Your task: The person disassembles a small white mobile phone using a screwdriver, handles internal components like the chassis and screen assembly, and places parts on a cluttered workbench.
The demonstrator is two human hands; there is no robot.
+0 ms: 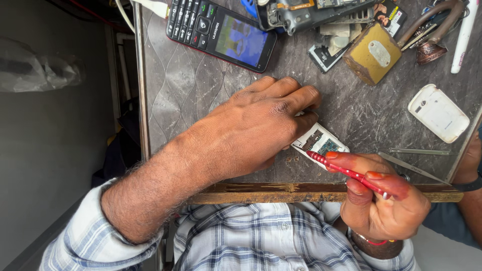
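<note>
My left hand (pixel 256 128) lies palm down on the dark table (pixel 191 85) and presses on an opened white phone body (pixel 321 141), whose green circuit board shows past my fingertips. My right hand (pixel 381 195) holds a red screwdriver (pixel 346 171) like a pen near the table's front edge. Its tip rests on the near corner of the phone body. Most of the phone body is hidden under my left hand.
A black keypad phone (pixel 221 31) with a lit screen lies at the back. Behind it sit phone parts, a brown block (pixel 372 52) and a copper tool (pixel 431 50). A white back cover (pixel 438 112) and metal tweezers (pixel 419 151) lie at the right. Another person's arm (pixel 469 165) shows at the far right.
</note>
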